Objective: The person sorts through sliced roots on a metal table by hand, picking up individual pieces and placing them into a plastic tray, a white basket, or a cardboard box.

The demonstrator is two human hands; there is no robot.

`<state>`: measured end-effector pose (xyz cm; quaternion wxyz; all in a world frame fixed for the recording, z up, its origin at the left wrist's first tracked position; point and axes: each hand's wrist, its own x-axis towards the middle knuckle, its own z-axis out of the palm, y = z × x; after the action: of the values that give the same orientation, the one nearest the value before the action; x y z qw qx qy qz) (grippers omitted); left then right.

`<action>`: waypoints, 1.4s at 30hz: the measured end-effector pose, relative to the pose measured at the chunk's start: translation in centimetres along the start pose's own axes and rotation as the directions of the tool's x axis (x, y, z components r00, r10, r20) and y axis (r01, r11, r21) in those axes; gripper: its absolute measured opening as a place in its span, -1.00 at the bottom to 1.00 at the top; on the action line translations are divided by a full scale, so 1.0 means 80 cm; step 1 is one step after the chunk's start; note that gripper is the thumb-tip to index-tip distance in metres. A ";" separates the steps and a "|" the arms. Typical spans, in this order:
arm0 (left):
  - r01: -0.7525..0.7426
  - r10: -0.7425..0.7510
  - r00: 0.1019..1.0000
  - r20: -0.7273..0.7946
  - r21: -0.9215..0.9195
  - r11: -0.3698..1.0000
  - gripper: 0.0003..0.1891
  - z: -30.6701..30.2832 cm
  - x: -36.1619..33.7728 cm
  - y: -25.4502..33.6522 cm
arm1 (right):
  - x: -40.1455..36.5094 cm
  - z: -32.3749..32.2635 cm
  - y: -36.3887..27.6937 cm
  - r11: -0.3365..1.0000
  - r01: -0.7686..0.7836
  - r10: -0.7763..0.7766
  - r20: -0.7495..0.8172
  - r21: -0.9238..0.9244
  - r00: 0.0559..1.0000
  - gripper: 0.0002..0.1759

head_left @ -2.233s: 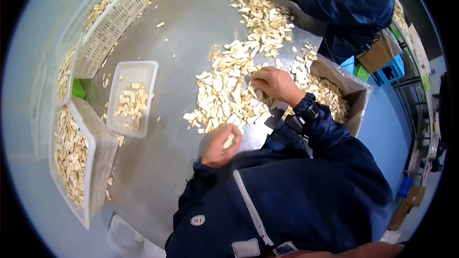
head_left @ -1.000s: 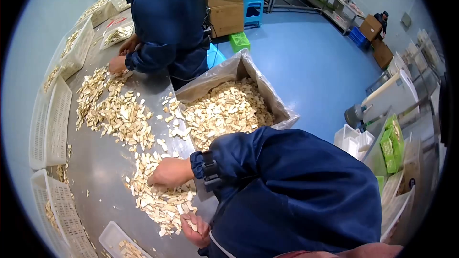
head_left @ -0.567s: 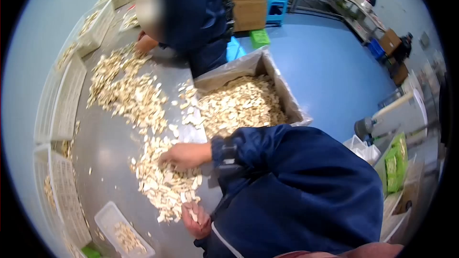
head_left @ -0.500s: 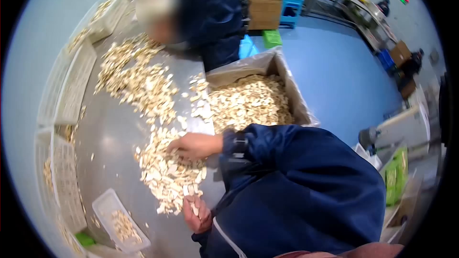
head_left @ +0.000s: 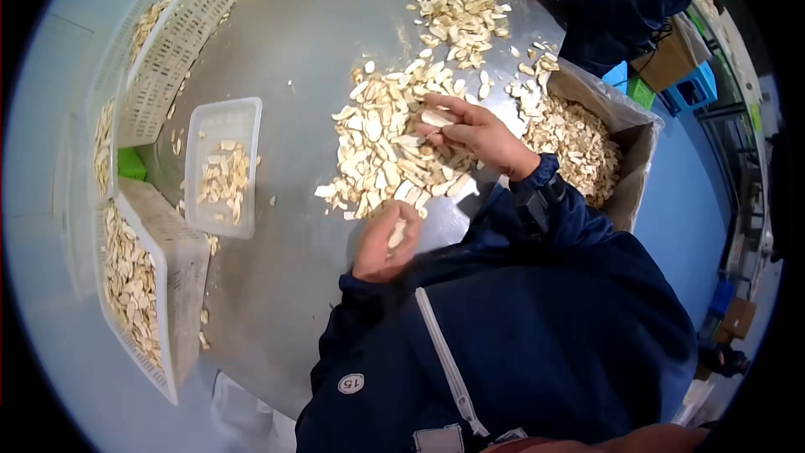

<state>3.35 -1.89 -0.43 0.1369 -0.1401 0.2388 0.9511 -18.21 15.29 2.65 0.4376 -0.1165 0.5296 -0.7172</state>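
A spread pile of pale dried slices (head_left: 377,138), some with brownish edges, lies on the metal table (head_left: 293,285). Over its right part is my right hand (head_left: 486,138), palm partly turned up, with a pale slice (head_left: 436,119) between thumb and fingers. My left hand (head_left: 386,243) is curled at the near edge of the pile, and a pale slice (head_left: 397,233) shows inside its fingers. Whether more slices are in that hand is hidden.
A shallow clear tray (head_left: 194,176) with some slices sits to the left. White slotted baskets (head_left: 172,59) of slices line the wall side. A lined box (head_left: 641,159) of slices stands at my right. A co-worker's dark sleeve (head_left: 620,0) is at the far right.
The view has swung round, so the tray and baskets appear higher. My right hand has come up from the pile with a slice. My left hand stays closed near the pile's edge.
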 end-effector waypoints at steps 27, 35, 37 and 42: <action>-0.009 0.008 0.999 0.040 0.025 1.000 -0.67 -0.003 0.004 -0.002 | -0.015 -0.090 -0.039 0.090 -0.130 -0.606 -0.158 -0.987 0.780 -0.79; -0.001 -0.004 0.995 0.096 0.044 0.999 -0.67 -0.005 0.005 0.002 | -0.004 -0.055 -0.020 0.084 -0.047 -0.523 -0.084 -0.995 0.848 -0.79; -0.010 0.007 0.998 0.070 0.037 0.999 -0.67 -0.002 0.005 0.001 | 0.004 -0.052 -0.019 0.016 -0.036 -0.522 -0.039 -0.999 0.852 -0.80; 0.001 0.001 0.995 0.101 -0.018 1.000 -0.63 -0.007 0.007 -0.002 | -0.002 -0.006 -0.033 0.226 0.034 -0.398 -0.061 -0.974 0.915 -0.76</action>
<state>3.00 -1.92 -1.15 0.1476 -0.0932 0.2228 0.9591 -19.74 15.91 4.80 0.0851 -0.3213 0.8910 -0.3092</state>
